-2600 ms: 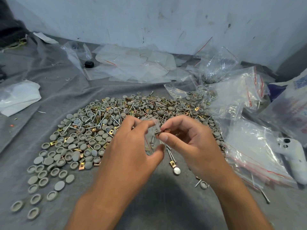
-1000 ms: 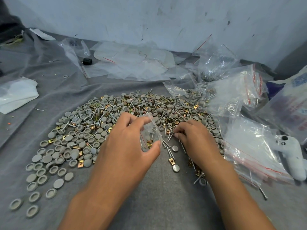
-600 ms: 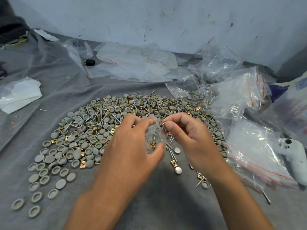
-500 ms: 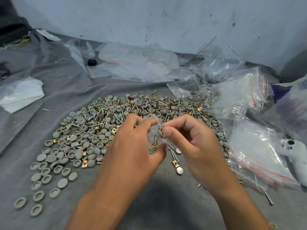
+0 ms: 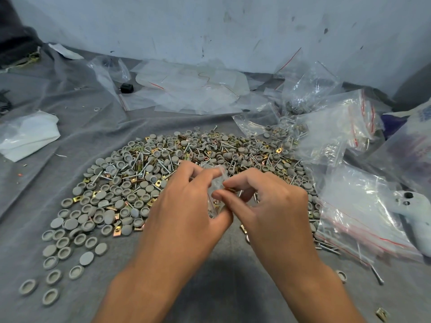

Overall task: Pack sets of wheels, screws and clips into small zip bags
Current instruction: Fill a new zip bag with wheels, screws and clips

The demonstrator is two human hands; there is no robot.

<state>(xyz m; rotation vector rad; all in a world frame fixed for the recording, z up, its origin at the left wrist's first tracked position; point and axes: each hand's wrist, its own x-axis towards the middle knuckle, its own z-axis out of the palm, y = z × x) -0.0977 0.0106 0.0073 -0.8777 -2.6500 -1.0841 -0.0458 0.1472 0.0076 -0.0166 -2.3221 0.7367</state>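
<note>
Grey wheels heaped beyond hands; left and right pinch zip bag.

Your left hand pinches a small clear zip bag while your right hand meets its mouth above the heap of grey wheels, screws and brass clips.

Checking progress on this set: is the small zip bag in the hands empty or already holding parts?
Holding parts. Through the clear small zip bag, pinched by the left hand, brass-coloured bits show low inside; the right hand is at its mouth.
</note>
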